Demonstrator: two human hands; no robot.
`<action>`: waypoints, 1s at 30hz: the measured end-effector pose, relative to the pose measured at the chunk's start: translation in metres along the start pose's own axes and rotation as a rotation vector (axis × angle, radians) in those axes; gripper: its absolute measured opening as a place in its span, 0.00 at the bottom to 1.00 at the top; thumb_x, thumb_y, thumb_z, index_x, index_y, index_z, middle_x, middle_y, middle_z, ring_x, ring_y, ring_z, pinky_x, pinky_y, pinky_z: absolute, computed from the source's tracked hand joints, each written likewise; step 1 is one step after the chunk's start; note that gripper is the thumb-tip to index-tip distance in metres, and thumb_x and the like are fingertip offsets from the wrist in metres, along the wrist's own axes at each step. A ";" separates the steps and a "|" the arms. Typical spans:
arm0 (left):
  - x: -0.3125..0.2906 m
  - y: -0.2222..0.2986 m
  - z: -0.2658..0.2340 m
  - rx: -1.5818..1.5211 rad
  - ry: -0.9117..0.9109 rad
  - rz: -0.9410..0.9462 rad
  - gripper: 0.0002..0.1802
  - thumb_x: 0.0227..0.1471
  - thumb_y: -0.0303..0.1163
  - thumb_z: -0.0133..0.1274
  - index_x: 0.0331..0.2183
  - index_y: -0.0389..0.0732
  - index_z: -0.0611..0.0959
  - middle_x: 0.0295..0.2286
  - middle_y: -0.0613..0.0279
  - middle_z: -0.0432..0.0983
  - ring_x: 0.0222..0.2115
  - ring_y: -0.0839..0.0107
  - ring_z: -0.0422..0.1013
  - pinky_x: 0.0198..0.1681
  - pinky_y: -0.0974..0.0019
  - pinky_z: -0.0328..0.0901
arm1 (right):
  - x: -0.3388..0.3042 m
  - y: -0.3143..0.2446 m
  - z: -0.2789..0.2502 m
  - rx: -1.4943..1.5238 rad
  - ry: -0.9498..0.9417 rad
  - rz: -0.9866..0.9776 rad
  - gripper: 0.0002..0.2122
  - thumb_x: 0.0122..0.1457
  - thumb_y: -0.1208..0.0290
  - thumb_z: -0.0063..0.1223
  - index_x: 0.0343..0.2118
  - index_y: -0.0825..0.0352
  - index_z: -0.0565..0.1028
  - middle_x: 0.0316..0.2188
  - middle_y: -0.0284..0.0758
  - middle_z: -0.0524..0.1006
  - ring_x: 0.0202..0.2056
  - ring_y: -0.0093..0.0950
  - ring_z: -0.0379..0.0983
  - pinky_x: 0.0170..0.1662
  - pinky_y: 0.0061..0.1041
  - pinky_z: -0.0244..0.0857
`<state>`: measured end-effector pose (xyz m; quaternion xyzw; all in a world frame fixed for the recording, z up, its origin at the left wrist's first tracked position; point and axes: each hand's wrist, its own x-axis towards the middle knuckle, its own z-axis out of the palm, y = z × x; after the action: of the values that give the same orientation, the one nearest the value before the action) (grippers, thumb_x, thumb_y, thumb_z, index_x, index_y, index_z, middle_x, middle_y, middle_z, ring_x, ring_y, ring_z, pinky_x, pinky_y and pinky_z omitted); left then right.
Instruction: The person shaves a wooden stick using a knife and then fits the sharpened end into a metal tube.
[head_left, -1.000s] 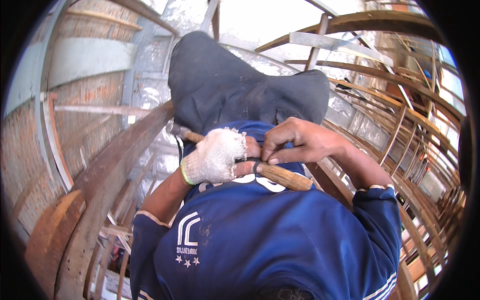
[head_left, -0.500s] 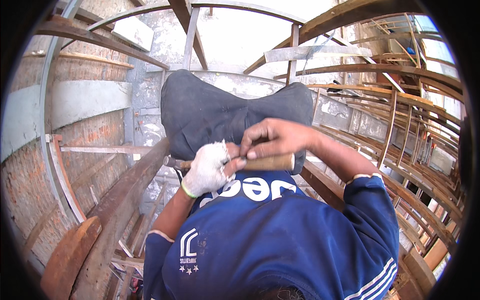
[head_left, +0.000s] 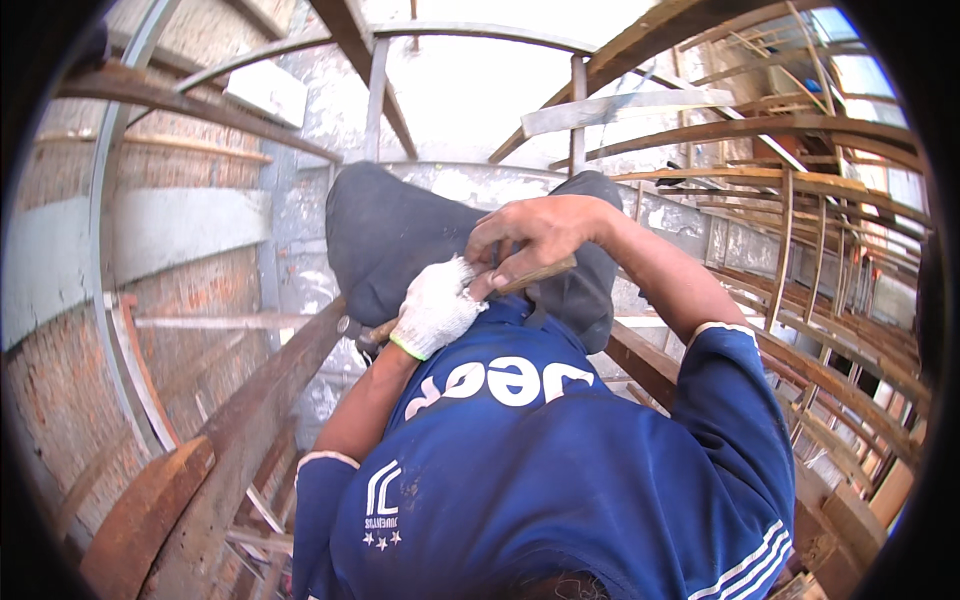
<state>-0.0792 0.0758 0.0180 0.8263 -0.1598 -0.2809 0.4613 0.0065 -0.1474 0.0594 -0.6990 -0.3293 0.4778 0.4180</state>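
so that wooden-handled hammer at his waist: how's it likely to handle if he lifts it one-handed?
Probably stiff: the wooden handle looks straight and thick under the bare right hand. Likely head-heavy, since the dark metal head sits at the far end past the gloved left hand, so it may tip head-down. The handle looks worn smooth, so it could slip; the knit glove should help the grip.
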 end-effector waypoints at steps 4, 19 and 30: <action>0.012 -0.006 -0.002 -0.171 -0.055 -0.129 0.22 0.63 0.48 0.54 0.38 0.37 0.86 0.24 0.52 0.79 0.27 0.59 0.76 0.32 0.59 0.68 | 0.000 -0.006 -0.002 -0.116 0.081 0.042 0.17 0.55 0.66 0.65 0.43 0.72 0.81 0.40 0.46 0.82 0.41 0.37 0.81 0.43 0.34 0.75; 0.045 -0.031 0.005 -0.367 -0.018 -0.357 0.25 0.64 0.50 0.56 0.40 0.33 0.83 0.25 0.66 0.74 0.23 0.78 0.70 0.26 0.69 0.66 | 0.028 0.036 0.014 -0.539 0.611 0.038 0.07 0.54 0.69 0.60 0.28 0.68 0.79 0.29 0.42 0.79 0.33 0.46 0.78 0.35 0.42 0.71; 0.060 -0.056 -0.031 -0.543 -0.231 -0.418 0.24 0.64 0.44 0.54 0.52 0.34 0.77 0.38 0.60 0.78 0.30 0.73 0.75 0.32 0.68 0.73 | 0.078 0.075 0.014 -0.128 0.845 -0.015 0.11 0.59 0.63 0.59 0.31 0.68 0.79 0.28 0.46 0.80 0.33 0.48 0.78 0.37 0.43 0.69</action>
<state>-0.0122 0.0948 -0.0360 0.6512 0.0420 -0.4931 0.5754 0.0236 -0.1088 -0.0413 -0.8554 -0.1631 0.1252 0.4754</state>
